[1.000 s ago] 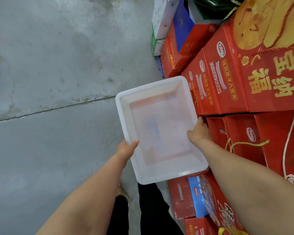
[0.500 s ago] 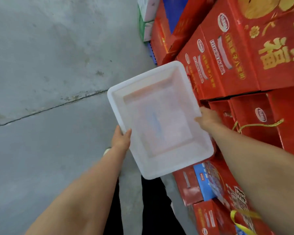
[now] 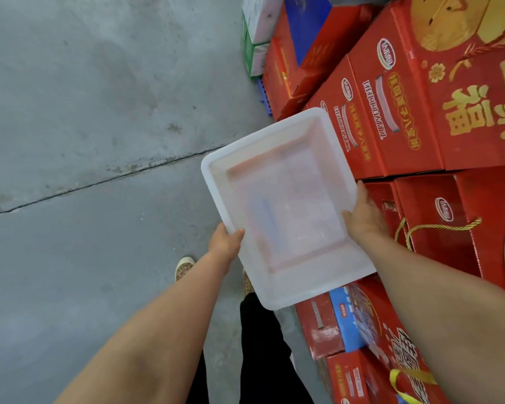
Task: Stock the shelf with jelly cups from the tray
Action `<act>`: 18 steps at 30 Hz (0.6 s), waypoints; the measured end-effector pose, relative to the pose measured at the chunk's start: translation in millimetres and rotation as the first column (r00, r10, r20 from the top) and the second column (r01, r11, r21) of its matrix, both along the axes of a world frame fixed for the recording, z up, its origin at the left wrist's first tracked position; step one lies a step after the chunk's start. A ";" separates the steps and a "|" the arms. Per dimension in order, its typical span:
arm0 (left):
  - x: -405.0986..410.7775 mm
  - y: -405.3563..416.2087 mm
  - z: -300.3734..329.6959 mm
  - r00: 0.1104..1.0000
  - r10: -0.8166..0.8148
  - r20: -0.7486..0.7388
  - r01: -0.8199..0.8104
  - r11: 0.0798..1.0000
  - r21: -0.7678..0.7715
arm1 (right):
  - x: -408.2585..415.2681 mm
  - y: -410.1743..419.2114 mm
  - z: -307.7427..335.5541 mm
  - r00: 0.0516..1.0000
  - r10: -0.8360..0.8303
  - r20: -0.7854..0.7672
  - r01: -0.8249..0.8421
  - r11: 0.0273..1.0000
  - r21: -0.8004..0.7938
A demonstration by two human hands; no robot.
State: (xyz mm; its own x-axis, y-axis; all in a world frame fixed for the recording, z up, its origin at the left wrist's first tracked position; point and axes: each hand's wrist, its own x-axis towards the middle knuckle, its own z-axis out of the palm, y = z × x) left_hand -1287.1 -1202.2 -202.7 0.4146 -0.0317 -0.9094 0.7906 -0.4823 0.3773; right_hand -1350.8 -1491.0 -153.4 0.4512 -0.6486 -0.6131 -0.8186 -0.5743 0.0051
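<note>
White plastic, see-through and bare inside, the tray (image 3: pixel 283 208) holds no jelly cups at all, and no shelf shows anywhere in view. Judging from that, the cups have either all been put out already or the tray is being carried off for a fresh load; which of the two cannot be told.

Both hands carry the tray in the air, above the grey concrete floor (image 3: pixel 85 141) and just beside the stacked red gift boxes (image 3: pixel 405 118). On the tray's near-left edge the left hand (image 3: pixel 225 243) grips the rim, thumb hooked over the top and the other fingers hidden beneath. On the tray's right edge the right hand (image 3: pixel 363 215) grips the rim too, its thumb lying along the top; the remaining fingers are out of sight under the tray, so how far they curl cannot be told.
</note>
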 end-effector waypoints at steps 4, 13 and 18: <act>-1.6 7.8 5.1 0.999 -0.053 0.000 0.053 0.998 -0.015 | 5.4 3.1 5.8 1.000 -0.019 -0.021 0.019 1.000 0.025; 4.4 6.2 21.4 0.991 -0.136 0.008 0.135 0.989 0.058 | 8.2 10.2 20.3 0.998 -0.012 0.054 0.010 1.000 0.025; 12.4 1.0 53.2 0.964 -0.261 0.048 0.256 0.963 0.087 | 11.4 22.5 41.0 0.998 0.050 0.045 -0.054 0.995 0.087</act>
State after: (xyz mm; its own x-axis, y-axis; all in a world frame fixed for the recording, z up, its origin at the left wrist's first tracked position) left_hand -1274.8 -1201.1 -149.5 0.4547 -0.0739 -0.8876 0.6123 -0.6978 0.3718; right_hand -1339.4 -1468.4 -112.4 0.5096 -0.5679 -0.6464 -0.7862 -0.6125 -0.0817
